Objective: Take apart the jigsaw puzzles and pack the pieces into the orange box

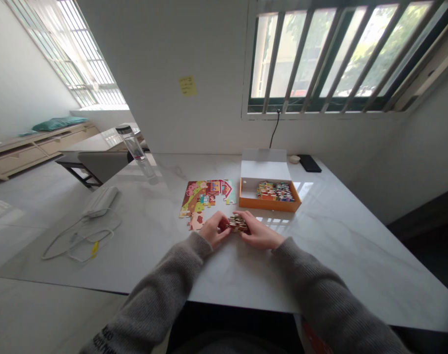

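Note:
A stack of jigsaw puzzle pieces [237, 223] is held between my two hands just above the white marbled table. My left hand [215, 229] is closed around the stack's left end, with a reddish piece showing by the fingers. Across from it, my right hand [259, 231] grips the right end. Just beyond the left hand lies a partly joined farm-scene puzzle [194, 194], with a red barn along its top and a stepped, open lower right side. An orange box [268, 204] with its white lid raised stands behind the right hand, holding rows of upright puzzle pieces [277, 191].
A clear bottle [131, 142] stands at the table's back left. White cables [94, 241] and a white device [104, 200] lie at the left. A black phone [310, 163] and a small white dish [294, 159] are at the back right, near the wall.

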A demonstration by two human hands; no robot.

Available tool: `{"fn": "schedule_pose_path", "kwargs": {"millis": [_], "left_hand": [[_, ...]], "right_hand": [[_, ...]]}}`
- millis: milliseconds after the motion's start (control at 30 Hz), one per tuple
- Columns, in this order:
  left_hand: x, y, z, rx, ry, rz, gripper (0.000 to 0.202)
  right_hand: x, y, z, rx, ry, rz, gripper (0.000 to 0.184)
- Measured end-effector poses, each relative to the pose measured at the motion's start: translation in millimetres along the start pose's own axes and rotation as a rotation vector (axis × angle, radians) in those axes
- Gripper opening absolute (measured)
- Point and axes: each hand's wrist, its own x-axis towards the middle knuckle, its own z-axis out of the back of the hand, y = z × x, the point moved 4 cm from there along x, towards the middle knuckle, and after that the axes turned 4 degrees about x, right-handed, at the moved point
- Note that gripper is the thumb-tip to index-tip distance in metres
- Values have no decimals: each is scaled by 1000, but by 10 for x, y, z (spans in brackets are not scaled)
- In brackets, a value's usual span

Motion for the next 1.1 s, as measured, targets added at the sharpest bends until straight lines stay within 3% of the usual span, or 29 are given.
{"fn": "schedule_pose_path", "kwargs": {"millis": [133,233,367,500,567,667,800,900,1033,1100], "left_hand": [[-23,-26,-49,-95,19,75,18],[-69,-25,52,-47,-11,92,18],[-146,112,438,285,-40,-74,16],[-205,451,861,596,71,-73,21],[-220,561,954,645,200,-103,29],[-219,609,947,698,333,-160,38],[-187,611,838,869,362,-211,35],[-158,628,823,911,317,-240,37],[-110,603,918,799,143,-209,27],[-104,559,932,763,141,-195,21]], "right_hand": [[15,-7,-37,-20,-55,17,39],[23,-13,-59,-32,-44,29,32],[19,-2,-45,-45,-39,24,31],[11,10,-42,-52,-26,13,30],[9,5,-44,-55,-31,6,31],[9,-3,-46,-54,-39,14,32],[7,-8,-43,-58,-36,16,32],[3,-4,-39,-70,-37,15,33],[0,5,-42,-82,-32,10,33],[0,8,-44,-83,-31,15,33]]}}
